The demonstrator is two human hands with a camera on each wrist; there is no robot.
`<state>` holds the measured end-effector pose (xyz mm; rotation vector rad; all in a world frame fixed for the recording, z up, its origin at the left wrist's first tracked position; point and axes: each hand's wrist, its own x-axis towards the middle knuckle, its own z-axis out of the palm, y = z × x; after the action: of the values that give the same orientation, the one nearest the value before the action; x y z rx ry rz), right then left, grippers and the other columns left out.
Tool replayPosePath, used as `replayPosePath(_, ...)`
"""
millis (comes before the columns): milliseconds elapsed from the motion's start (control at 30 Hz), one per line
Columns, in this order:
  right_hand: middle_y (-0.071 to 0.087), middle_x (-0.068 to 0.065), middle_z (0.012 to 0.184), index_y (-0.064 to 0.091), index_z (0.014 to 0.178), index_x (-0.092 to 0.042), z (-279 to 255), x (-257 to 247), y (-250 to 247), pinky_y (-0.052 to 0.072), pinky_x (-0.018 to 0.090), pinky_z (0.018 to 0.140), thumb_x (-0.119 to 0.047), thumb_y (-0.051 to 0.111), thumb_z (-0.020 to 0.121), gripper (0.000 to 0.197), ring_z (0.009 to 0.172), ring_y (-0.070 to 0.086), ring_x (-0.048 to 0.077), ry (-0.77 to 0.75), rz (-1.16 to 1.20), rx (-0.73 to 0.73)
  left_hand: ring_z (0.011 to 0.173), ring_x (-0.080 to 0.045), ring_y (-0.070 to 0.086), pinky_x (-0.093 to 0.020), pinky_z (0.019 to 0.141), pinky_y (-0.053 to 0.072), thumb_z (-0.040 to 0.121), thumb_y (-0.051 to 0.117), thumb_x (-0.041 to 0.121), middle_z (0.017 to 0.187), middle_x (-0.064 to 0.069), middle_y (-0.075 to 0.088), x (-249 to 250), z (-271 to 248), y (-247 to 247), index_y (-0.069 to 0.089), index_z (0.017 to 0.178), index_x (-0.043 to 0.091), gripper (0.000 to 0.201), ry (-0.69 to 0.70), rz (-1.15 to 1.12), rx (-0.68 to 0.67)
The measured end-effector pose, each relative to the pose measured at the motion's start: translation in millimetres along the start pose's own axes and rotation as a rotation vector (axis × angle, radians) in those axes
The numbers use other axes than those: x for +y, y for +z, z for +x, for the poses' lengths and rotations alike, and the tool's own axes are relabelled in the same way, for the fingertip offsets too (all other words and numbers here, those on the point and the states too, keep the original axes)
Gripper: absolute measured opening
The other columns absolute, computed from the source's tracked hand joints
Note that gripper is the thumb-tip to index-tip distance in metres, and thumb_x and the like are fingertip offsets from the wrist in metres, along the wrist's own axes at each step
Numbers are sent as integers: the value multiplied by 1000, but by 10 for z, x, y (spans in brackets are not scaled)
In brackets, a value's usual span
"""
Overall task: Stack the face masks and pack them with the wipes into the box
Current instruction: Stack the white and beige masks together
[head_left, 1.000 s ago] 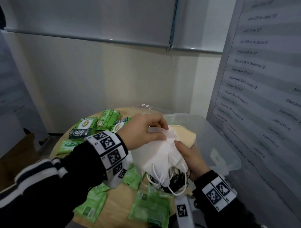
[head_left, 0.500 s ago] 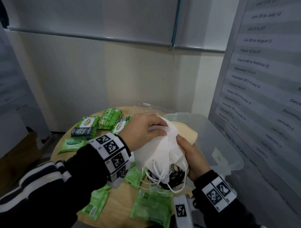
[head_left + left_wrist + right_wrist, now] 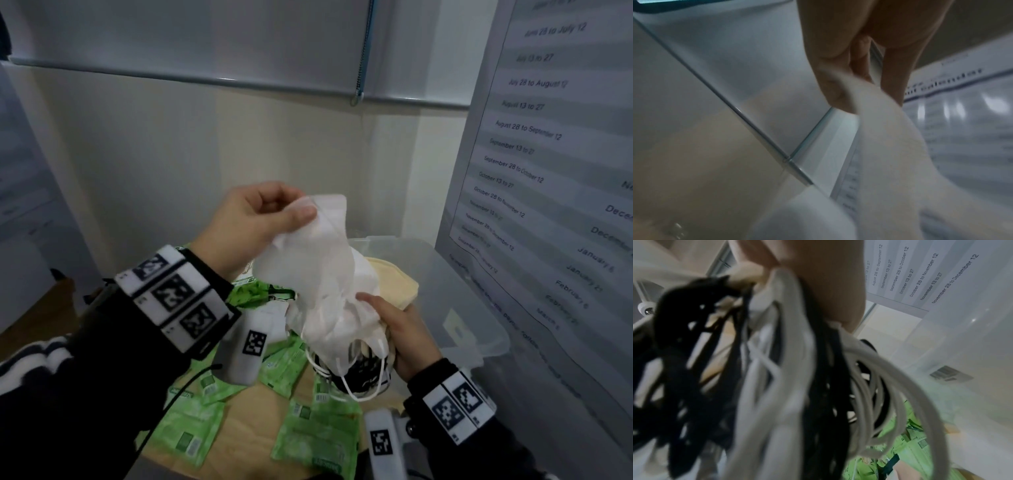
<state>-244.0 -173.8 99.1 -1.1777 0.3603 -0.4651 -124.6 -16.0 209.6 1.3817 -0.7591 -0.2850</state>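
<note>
Wipes: we see the green wipe packs (image 3: 191,431) lying loose over the near and left parts of the round table (image 3: 253,414), not yet gathered, so that the masks can be dealt with first.
Left hand: our left hand (image 3: 253,222) is raised above the table, wrist bent, thumb and fingers pinching the top edge of a white mask (image 3: 308,260); we judge it is lifting that mask upright to square it with the rest.
Masks: the stack of masks (image 3: 346,318) is off the table, between our hands, over its right edge beside the box; white and black ear loops (image 3: 789,369) hang below it.
Right hand: our right hand (image 3: 404,339) is low, palm up under the stack, fingers curled round its gathered end to keep it together.
Box: the clear box (image 3: 472,308) stands open at the table's right edge, close for packing; something pale yellow (image 3: 394,284) is near its left wall, but we cannot tell whether inside.
</note>
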Motion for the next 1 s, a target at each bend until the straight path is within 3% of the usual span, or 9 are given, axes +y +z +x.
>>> replayPosePath(133, 73, 12, 92, 62, 108, -7, -27, 0, 34, 56, 32, 60, -7, 71, 67, 42, 78, 71, 24, -12, 40, -60, 48, -8, 60, -17, 46, 49, 65, 64, 9, 58, 0, 65, 203, -83, 3, 66, 73, 7, 9, -149, -202, -191)
replayPosePath(233, 74, 5, 84, 63, 106, -9, -54, 13, 78, 54, 27, 55, -8, 67, 69, 37, 72, 71, 17, -30, 42, -94, 49, -9, 61, -17, 48, 51, 66, 71, -2, 62, -3, 67, 61, -145, 110, 70, 70, 9, 12, -301, -196, -358)
replayPosePath(367, 74, 8, 89, 67, 100, -9, -32, 58, 87, 57, 32, 65, -4, 68, 76, 24, 79, 69, 20, -34, -24, -36, 64, -4, 59, -16, 64, 48, 79, 71, 5, 72, 5, 67, -377, -128, 227, 69, 84, 16, 12, -166, 310, -221)
replayPosePath(500, 73, 11, 89, 68, 94, -10, -27, 64, 60, 56, 36, 67, 3, 57, 86, 19, 79, 69, 24, -26, -21, -25, 65, 2, 50, -11, 63, 39, 75, 75, 20, 74, 8, 58, -618, -193, 274, 67, 90, 23, 17, 13, 531, -23)
replayPosePath(600, 74, 10, 88, 67, 97, -9, -44, 45, 54, 58, 32, 64, 6, 50, 88, 24, 77, 70, 22, -26, 10, -63, 83, -6, 51, -15, 72, 36, 78, 73, 28, 93, 3, 56, -666, -251, 285, 64, 100, 23, 24, 112, 685, -68)
replayPosePath(733, 73, 12, 91, 66, 99, -8, -48, 51, 70, 58, 32, 65, 3, 51, 87, 22, 79, 70, 22, -21, 21, -66, 81, -3, 47, -9, 71, 33, 75, 75, 26, 88, 7, 50, -663, -250, 272, 62, 88, 19, 19, 163, 687, -44)
replayPosePath(833, 71, 17, 101, 64, 106, -7, -31, 53, 73, 56, 39, 73, 1, 55, 86, 23, 87, 67, 29, -11, 14, -47, 73, 2, 49, -14, 68, 36, 74, 77, 24, 83, 12, 55, -643, -209, 252, 62, 90, 21, 22, 101, 634, -32)
replayPosePath(933, 72, 14, 99, 65, 105, -9, -16, 44, 69, 57, 37, 71, -6, 67, 74, 31, 87, 69, 26, -22, 0, -61, 59, 2, 47, -11, 57, 37, 76, 75, 24, 71, 10, 55, -590, -181, 224, 63, 84, 22, 14, 0, 576, -114)
replayPosePath(1000, 72, 12, 98, 65, 105, -11, -18, 27, 69, 58, 35, 70, -13, 64, 69, 35, 87, 69, 24, -34, 14, -96, 59, 1, 47, -12, 57, 36, 81, 71, 22, 66, 9, 55, -536, -173, 195, 63, 77, 18, 10, 7, 568, -196)
